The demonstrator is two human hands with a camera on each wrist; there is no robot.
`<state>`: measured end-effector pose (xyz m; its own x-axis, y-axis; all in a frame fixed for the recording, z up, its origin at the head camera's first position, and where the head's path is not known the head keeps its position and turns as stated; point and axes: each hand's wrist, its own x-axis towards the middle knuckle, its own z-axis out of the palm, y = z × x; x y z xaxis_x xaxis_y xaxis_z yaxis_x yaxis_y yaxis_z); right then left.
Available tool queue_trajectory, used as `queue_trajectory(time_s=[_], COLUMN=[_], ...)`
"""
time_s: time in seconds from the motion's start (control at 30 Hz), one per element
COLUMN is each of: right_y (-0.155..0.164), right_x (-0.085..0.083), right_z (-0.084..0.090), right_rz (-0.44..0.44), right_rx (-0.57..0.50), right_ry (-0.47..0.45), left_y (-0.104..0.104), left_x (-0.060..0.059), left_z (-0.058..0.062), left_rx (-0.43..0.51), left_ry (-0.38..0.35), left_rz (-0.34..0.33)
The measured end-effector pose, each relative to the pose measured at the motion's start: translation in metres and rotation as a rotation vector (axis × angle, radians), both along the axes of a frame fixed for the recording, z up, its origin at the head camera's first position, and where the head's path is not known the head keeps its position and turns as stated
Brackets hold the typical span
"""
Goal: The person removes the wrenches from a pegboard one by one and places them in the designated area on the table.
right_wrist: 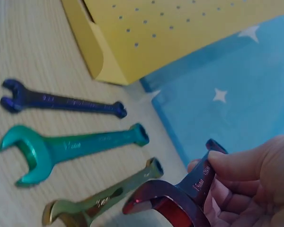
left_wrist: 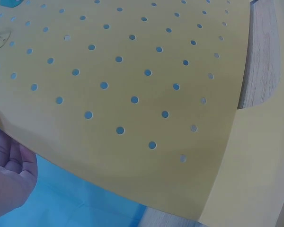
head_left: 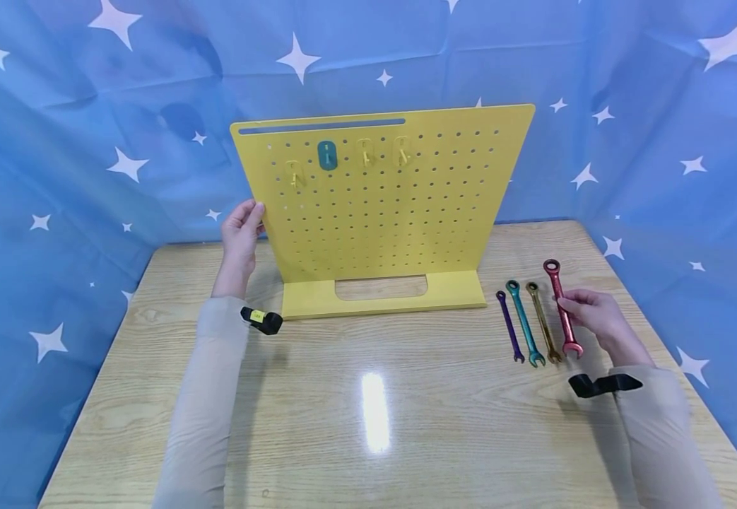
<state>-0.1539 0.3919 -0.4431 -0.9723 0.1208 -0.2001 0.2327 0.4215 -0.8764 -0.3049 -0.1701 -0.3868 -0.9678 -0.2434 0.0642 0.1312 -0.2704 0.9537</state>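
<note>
A yellow pegboard [head_left: 381, 205] stands upright on its base on the wooden table [head_left: 406, 424]. My left hand [head_left: 245, 225] grips its left edge, thumb on the front; in the left wrist view the fingers [left_wrist: 12, 172] sit behind the pegboard [left_wrist: 132, 80]. Right of the board, wrenches lie in a row: purple [head_left: 509, 325], teal [head_left: 524, 322] and gold [head_left: 543, 322]. My right hand [head_left: 574, 305] pinches the shaft of the red wrench [head_left: 561, 304] between thumb and fingers. In the right wrist view the red wrench [right_wrist: 173, 205] is lifted in my right hand [right_wrist: 227, 184], its open end toward the camera.
Three yellow hooks [head_left: 364, 153] and a teal plate [head_left: 327, 155] sit in the pegboard's top rows. A blue cloth with white stars [head_left: 56, 141] surrounds the table on three sides. The table's right edge runs close to my right arm.
</note>
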Motion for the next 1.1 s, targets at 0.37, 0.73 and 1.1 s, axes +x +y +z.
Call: queue_trajectory(time_s=[0.37,0.73,1.1], right_y=[0.008,0.009,0.010], right_x=[-0.002,-0.006,-0.010], right_z=[-0.017,-0.023,-0.026], right_rz=[-0.042,-0.059,-0.053], right_rx=[0.098,0.225,0.256], right_ry=[-0.044,-0.070,-0.112], left_y=[0.000,0.000,0.001], left_x=[0.001,0.002,0.002], left_z=[0.000,0.002,0.003], left_rx=[0.019,0.023,0.009], left_ry=[0.023,0.008,0.008], left_rz=[-0.011,-0.011,-0.003])
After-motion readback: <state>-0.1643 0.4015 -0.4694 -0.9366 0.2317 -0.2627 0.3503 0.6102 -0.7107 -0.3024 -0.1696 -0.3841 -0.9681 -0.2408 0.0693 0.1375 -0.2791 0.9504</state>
